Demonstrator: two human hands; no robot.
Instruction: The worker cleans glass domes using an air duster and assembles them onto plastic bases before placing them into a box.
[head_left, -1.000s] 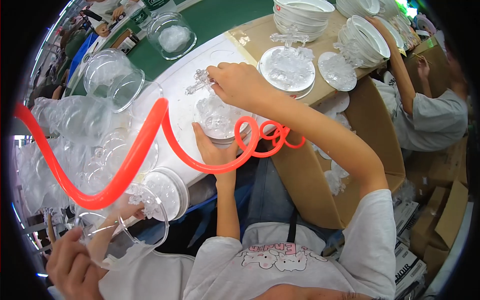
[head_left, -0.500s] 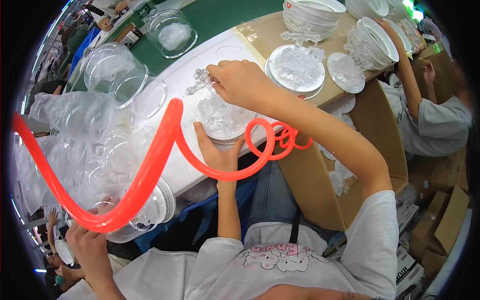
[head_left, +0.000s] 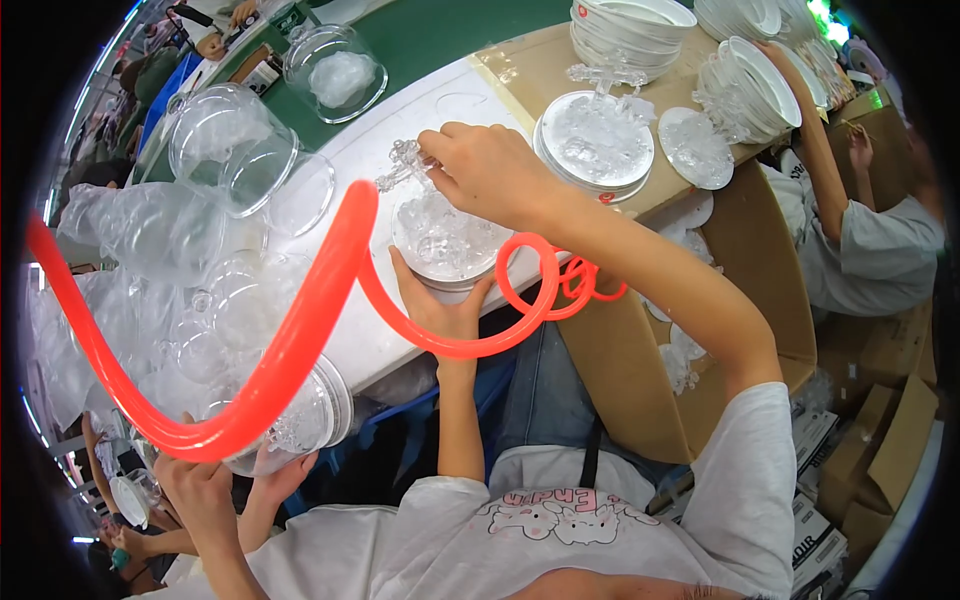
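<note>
A round white base (head_left: 442, 272) bearing a bumpy clear plastic layer lies on the white tabletop in front of me. My left hand (head_left: 445, 315) grips its near rim, thumb and fingers spread around the edge. Above the base's far left part, my right hand (head_left: 490, 172) pinches a clear, knobbly, branching plastic piece (head_left: 402, 165). The piece is tilted; whether it touches the base I cannot tell. A thick red coiled hose (head_left: 300, 325) crosses the view in front of the table and covers part of the left side.
Right of my hands stand a stack of bases (head_left: 597, 140) and white dish stacks (head_left: 630, 35). A cardboard box (head_left: 640, 375) with clear parts sits below. Clear domes (head_left: 225, 140) fill the left. Co-workers' hands show at left (head_left: 205, 500) and an arm at right (head_left: 815, 150).
My hands have hardly moved, still holding the base and the clear piece. The red hose has shifted slightly right. At lower left, a co-worker's second hand has come into view under a round base.
</note>
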